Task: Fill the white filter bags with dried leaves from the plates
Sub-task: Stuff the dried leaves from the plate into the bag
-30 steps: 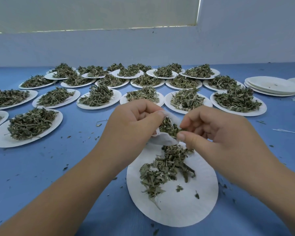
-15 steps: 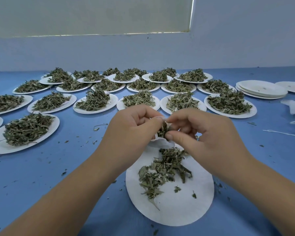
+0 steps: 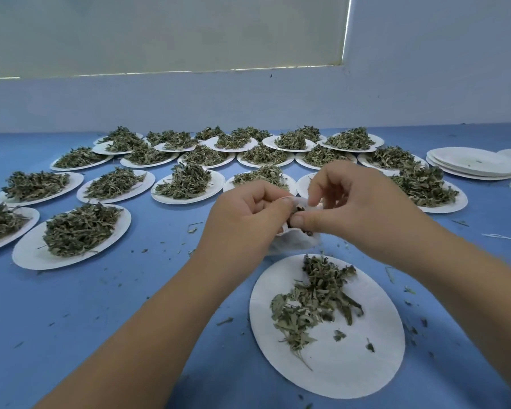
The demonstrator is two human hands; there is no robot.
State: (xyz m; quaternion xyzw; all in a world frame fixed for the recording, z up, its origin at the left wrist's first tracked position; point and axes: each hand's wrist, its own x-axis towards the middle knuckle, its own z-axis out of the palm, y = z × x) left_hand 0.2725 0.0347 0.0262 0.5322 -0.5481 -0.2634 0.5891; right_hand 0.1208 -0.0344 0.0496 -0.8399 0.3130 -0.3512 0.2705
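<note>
In the head view, our only one, we see the left hand (image 3: pixel 248 219) with its fingers curled, gripping the near edge of a white filter bag (image 3: pixel 295 245). The right hand (image 3: pixel 354 208) meets it thumb to thumb and pinches the bag's other edge, with dark leaf showing in the mouth between them. The bag hangs just under both hands, clear of the blue counter (image 3: pixel 115 320).

Directly below the hands lies the working plate (image 3: pixel 337 373), and a modest heap of dried leaves (image 3: pixel 313 299) lies on its nearer-to-hand half, so this portion is only partly moved.

We judge the task far from done. Beyond the hands and out past the left one, many heaped plates (image 3: pixel 27 255) stand untouched. Past the right hand sits a short stack of empty plates (image 3: pixel 472 163), which suggests that only a few portions are finished. We cannot tell how full the bag is, because the fingers hide its mouth.
</note>
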